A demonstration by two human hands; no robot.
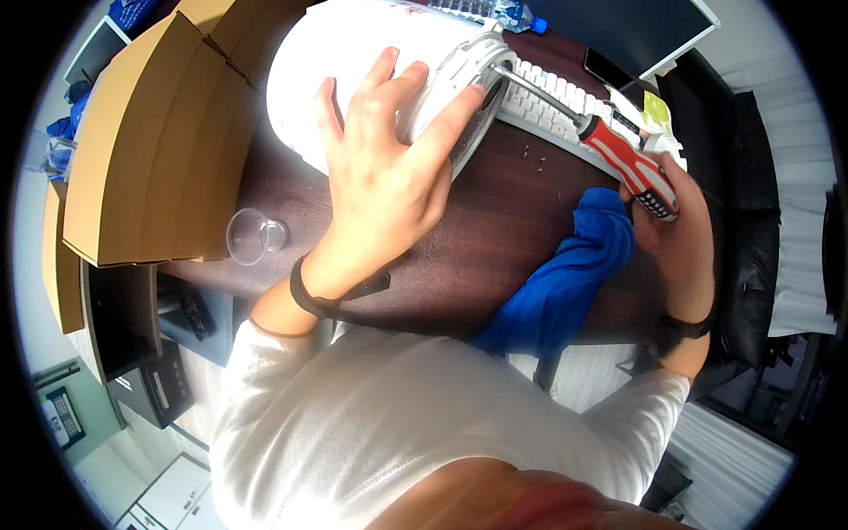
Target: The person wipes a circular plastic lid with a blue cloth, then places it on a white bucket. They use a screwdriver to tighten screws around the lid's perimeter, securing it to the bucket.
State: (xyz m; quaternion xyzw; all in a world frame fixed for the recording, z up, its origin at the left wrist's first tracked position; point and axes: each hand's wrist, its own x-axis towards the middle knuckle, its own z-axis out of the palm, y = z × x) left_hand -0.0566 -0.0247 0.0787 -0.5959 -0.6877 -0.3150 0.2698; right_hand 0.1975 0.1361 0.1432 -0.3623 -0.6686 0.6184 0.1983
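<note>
A white, rounded appliance (309, 79) lies on its side at the far edge of the dark table, its ringed base turned to the right. My left hand (386, 168) rests on it with fingers spread, the index finger reaching to the base rim. In my right hand (676, 221) is a red and grey screwdriver (618, 159), gripped by its handle. Its metal shaft points left, and the tip meets the base near the rim; whether it sits in a screw cannot be made out. Several tiny screws (534, 159) are scattered on the table between my hands.
A white keyboard (552, 102) lies behind the screwdriver, near a monitor (627, 31) and a dark phone (609, 66). Blue cloth (565, 274) drapes over the table's near edge. Left stand a clear plastic cup (252, 237), tipped over, and cardboard boxes (155, 150).
</note>
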